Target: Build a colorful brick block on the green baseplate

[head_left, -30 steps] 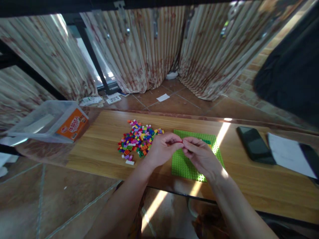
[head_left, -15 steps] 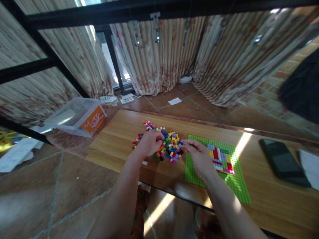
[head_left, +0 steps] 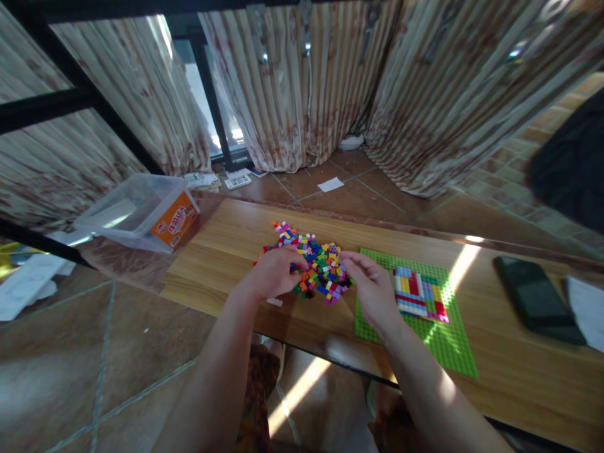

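Note:
A loose pile of small multicoloured building bricks (head_left: 325,272) lies on the wooden table. Over its left side is my left hand (head_left: 274,272), fingers curled down among the bricks; what they grip, if anything, is hidden. At the pile's right edge my right hand (head_left: 375,286) has thumb and fingers drawn together, and I cannot make out what is between them. Partly under that hand lies a green studded baseplate (head_left: 455,352). It carries a flat block of joined bricks (head_left: 415,292) in red, yellow, white, blue and other colours.
A clear plastic box (head_left: 134,211) with an orange label stands beyond the table's left end. A dark phone (head_left: 538,299) and white paper (head_left: 585,308) rest on the table (head_left: 202,251) at right. One white brick (head_left: 274,302) sits near the front edge.
My hands were together over the baseplate with a small red piece; they then parted. The left went to the pile and the right to its edge, uncovering the joined bricks. The view shifted too.

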A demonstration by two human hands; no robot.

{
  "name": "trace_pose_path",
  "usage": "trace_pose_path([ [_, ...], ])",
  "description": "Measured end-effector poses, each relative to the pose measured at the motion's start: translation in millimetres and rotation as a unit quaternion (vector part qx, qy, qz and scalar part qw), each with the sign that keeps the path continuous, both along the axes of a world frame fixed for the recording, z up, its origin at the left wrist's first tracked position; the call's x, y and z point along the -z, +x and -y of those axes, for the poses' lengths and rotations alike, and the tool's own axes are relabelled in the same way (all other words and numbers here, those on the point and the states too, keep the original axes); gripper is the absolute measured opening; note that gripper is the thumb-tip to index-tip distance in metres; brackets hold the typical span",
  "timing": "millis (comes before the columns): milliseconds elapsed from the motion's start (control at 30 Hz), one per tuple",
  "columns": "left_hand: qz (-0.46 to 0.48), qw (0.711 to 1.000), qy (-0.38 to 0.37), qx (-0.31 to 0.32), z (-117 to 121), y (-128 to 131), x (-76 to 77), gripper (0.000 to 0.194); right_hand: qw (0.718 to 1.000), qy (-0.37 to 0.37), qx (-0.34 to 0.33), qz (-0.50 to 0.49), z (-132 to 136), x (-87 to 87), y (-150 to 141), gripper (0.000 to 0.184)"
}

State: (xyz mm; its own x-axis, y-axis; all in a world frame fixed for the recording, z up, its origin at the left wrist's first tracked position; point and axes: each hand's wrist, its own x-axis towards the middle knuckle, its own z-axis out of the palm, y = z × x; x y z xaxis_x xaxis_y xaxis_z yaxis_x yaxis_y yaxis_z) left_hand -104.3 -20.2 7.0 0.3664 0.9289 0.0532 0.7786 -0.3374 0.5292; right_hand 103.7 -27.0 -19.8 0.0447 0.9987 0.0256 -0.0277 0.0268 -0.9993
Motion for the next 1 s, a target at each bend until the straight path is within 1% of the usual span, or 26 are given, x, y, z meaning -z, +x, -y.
trace_pose_path([
  [133, -0.038, 0.999, -0.006, 0.015, 2.7, 3.8, 0.3, 0.028, 1.000, 0.009, 0.011, 0.004, 1.6, -3.9, -0.2, 0.025],
  [233, -0.069, 0.998, -0.006, 0.003, 3.3, 7.7, -0.7, 0.031, 1.000, 0.017, 0.022, 0.012, 1.5, -5.6, -0.2, 0.024],
  [333, -0.103, 0.994, -0.008, -0.019, 3.4, 13.0, -2.9, 0.028, 0.999, 0.023, 0.032, 0.024, 0.5, -4.5, 0.2, 0.023],
  [400, -0.111, 0.994, -0.008, -0.022, 3.0, 15.5, -3.7, 0.024, 0.999, 0.025, 0.031, 0.029, 0.1, -3.0, 0.6, 0.024],
  [567, -0.084, 0.996, 0.011, 0.004, -0.1, 11.5, -2.9, 0.009, 0.999, 0.028, 0.015, 0.022, 0.4, -2.8, 2.7, 0.023],
  [667, -0.045, 0.999, 0.022, 0.012, -1.3, 7.4, -7.6, 0.007, 0.998, 0.032, 0.025, 0.042, 0.6, -5.9, 5.7, 0.023],
  [767, 0.019, 1.000, 0.003, -0.005, -1.1, 9.7, -14.8, 0.012, 0.996, 0.057, 0.016, 0.060, 2.8, -10.2, 10.3, 0.022],
  [867, 0.124, 0.991, -0.040, 0.008, -0.9, 20.7, -15.8, 0.015, 0.986, 0.122, -0.041, 0.104, 9.1, -15.7, 15.1, 0.020],
  [933, 0.210, 0.975, -0.074, 0.026, -1.5, 31.4, -12.1, 0.015, 0.969, 0.168, -0.092, 0.156, 14.5, -18.8, 17.9, 0.025],
  [1000, 0.285, 0.951, -0.110, 0.039, -2.4, 42.8, -8.0, 0.016, 0.951, 0.197, -0.123, 0.202, 18.9, -20.5, 20.8, 0.033],
])
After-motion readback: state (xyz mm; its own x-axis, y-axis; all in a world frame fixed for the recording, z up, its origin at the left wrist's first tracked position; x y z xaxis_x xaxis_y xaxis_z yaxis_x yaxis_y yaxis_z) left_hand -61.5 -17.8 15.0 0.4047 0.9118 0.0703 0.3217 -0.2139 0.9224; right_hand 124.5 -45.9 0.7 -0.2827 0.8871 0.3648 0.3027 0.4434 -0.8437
